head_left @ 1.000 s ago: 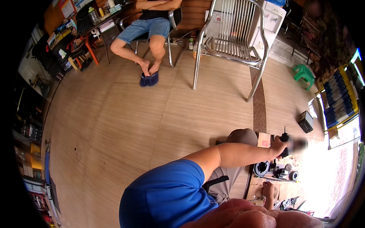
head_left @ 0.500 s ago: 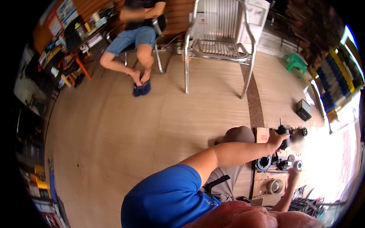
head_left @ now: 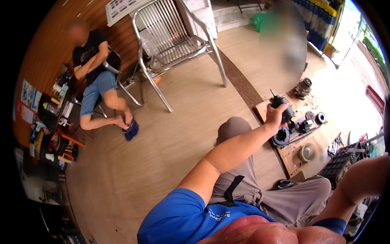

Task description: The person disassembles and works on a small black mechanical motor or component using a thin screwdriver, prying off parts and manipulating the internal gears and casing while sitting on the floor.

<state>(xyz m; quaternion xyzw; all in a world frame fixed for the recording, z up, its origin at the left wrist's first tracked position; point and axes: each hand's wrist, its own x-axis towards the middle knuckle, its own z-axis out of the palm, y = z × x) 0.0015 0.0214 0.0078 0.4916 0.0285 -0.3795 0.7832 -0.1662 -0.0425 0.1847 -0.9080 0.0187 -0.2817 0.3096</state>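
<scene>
My left hand (head_left: 277,115) is closed round a black cylindrical motor (head_left: 285,106) with a thin shaft sticking up from its top. It is held above a flat board of cardboard (head_left: 290,160) on the floor, to the right of my knee. Just below the hand lies a black ring-shaped housing (head_left: 281,138), beside a small black part (head_left: 304,126). A round part with a pale rim (head_left: 321,118) and a round metal bowl-like part (head_left: 307,153) sit nearby. My right forearm runs up past the right edge, so my right hand is out of sight.
A metal armchair (head_left: 170,44) stands ahead. At the left, a person (head_left: 91,69) sits with folded arms beside a cluttered table. Another dark machine part (head_left: 302,88) stands at the board's far end. A black crate (head_left: 343,164) lies to the right. A blurred patch hides the far right.
The view has swung to the right and tilted. My right hand has left the parts on the board and gone out of view. My left hand still holds the motor.
</scene>
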